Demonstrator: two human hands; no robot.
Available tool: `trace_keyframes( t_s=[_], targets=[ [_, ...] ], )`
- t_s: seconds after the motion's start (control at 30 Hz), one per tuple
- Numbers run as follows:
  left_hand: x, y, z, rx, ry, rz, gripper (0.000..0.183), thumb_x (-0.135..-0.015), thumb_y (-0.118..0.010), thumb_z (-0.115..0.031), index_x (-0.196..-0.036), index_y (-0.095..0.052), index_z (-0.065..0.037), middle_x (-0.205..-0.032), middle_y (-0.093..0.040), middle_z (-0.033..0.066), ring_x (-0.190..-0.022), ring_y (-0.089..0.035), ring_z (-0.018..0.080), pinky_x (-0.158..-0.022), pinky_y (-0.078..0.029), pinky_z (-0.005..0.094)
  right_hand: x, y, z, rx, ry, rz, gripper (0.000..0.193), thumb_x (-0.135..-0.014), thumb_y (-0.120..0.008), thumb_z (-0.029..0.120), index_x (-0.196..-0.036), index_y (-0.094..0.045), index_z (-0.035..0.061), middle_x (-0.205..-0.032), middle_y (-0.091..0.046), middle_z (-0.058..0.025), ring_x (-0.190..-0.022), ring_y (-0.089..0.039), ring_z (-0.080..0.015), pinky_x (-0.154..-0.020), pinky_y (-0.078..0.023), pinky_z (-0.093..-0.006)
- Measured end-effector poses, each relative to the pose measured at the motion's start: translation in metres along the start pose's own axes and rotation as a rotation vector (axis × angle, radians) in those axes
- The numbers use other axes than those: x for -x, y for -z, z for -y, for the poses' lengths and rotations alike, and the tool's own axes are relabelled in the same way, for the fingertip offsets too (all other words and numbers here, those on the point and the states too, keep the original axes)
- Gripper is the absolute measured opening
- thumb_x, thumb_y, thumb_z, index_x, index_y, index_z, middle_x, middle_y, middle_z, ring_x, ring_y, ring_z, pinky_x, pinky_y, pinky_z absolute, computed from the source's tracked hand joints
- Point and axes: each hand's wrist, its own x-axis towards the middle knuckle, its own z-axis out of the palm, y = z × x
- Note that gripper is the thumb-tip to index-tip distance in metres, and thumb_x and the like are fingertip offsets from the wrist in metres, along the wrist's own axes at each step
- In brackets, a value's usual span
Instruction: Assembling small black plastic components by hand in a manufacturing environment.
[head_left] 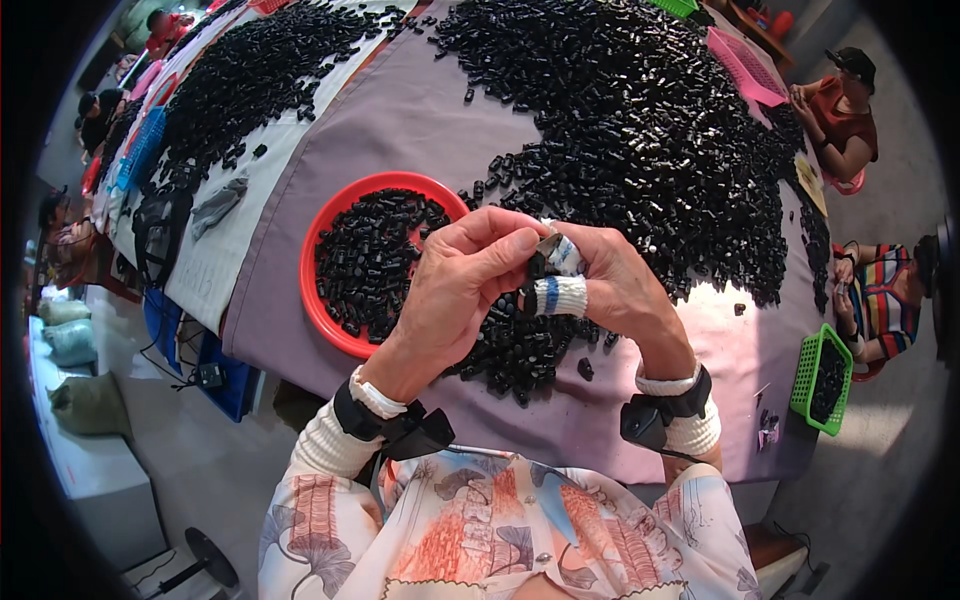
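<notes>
My left hand [455, 285] and my right hand [625, 280] meet over the table, fingertips together. A small black plastic part [534, 270] shows between them, against the wrapped fingers of my right hand. White finger wraps [562, 296], one with a blue stripe, cover my right thumb and a finger. My left thumb and forefinger are pinched together; what they hold is hidden. Below and left of my left hand stands a round red basin [314, 300] filled with similar black parts. More loose black parts [515, 365] lie under my hands.
A large heap of black parts [640, 120] covers the far side of the table's mauve cloth [350, 130]. Another heap [250, 80] lies on a pale table at left. A green basket [822, 380] and a pink basket [745, 65] stand at right. Other people sit around both tables.
</notes>
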Motion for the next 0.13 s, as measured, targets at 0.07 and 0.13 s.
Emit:
trace_keyframes(
  t_s=[0.07,0.13],
  targets=[
    [0.0002,0.0001,0.0001,-0.003,-0.006,0.010,0.012,-0.088,-0.058,-0.013,-0.094,-0.061,-0.003,-0.087,-0.063,0.0016,-0.076,-0.058,0.0053,-0.068,-0.049,0.0180,0.0000,-0.0012,0.0006,0.004,0.006,-0.004,0.035,-0.069,-0.072,0.030,-0.081,-0.056,0.0012,-0.063,-0.053,-0.0028,-0.058,-0.047,-0.0116,-0.054,-0.040,-0.0284],
    [-0.0001,0.0013,0.0005,-0.003,-0.015,0.026,0.012,-0.088,-0.058,-0.012,-0.095,-0.061,-0.004,-0.088,-0.063,0.0021,-0.078,-0.059,0.0061,-0.070,-0.050,0.0183,0.0000,-0.0022,0.0028,0.020,0.000,-0.011,0.034,-0.071,-0.070,0.031,-0.082,-0.056,0.0011,-0.063,-0.053,-0.0027,-0.058,-0.048,-0.0119,-0.055,-0.041,-0.0286]
  ],
)
